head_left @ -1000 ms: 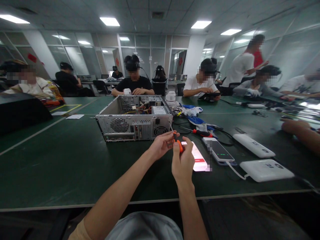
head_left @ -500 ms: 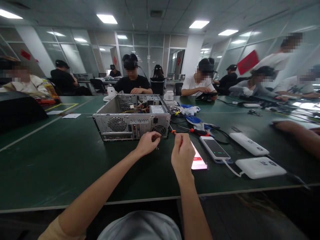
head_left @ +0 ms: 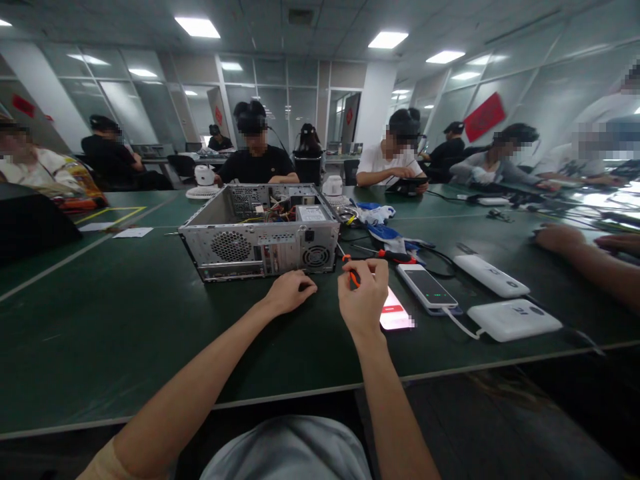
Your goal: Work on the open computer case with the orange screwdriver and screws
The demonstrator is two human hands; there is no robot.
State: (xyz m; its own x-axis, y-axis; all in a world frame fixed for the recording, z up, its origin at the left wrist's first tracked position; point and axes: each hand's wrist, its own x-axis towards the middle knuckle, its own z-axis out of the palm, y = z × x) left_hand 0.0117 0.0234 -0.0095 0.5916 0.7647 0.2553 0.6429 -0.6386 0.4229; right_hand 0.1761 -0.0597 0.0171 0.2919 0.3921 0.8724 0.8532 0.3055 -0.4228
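My left hand (head_left: 291, 292) rests on the green table in front of a metal computer case (head_left: 280, 239), fingers curled and thumb near the index fingertip. Whatever may be between them is hidden. My right hand (head_left: 365, 293) is closed round the orange handle of a screwdriver (head_left: 354, 277), whose thin shaft points toward the case's right corner. The case lies on its side with its top uncovered, showing wires and a power supply (head_left: 311, 213). Just beyond my right hand lies a red-and-black screwdriver (head_left: 397, 257). A phone with a lit pink screen (head_left: 395, 312) is partly behind my right wrist.
A white device with a dark screen (head_left: 429, 288) is cabled to a white power bank (head_left: 515, 320); another white unit (head_left: 493, 275) lies beside it. Blue-and-white gloves (head_left: 385, 233) lie right of the case. Another person's arm (head_left: 575, 250) rests at far right. Several people sit around.
My left hand has lowered slightly away from the case's rear panel. My right hand's fingers have shifted, so the orange handle shows between them. The view has turned slightly.
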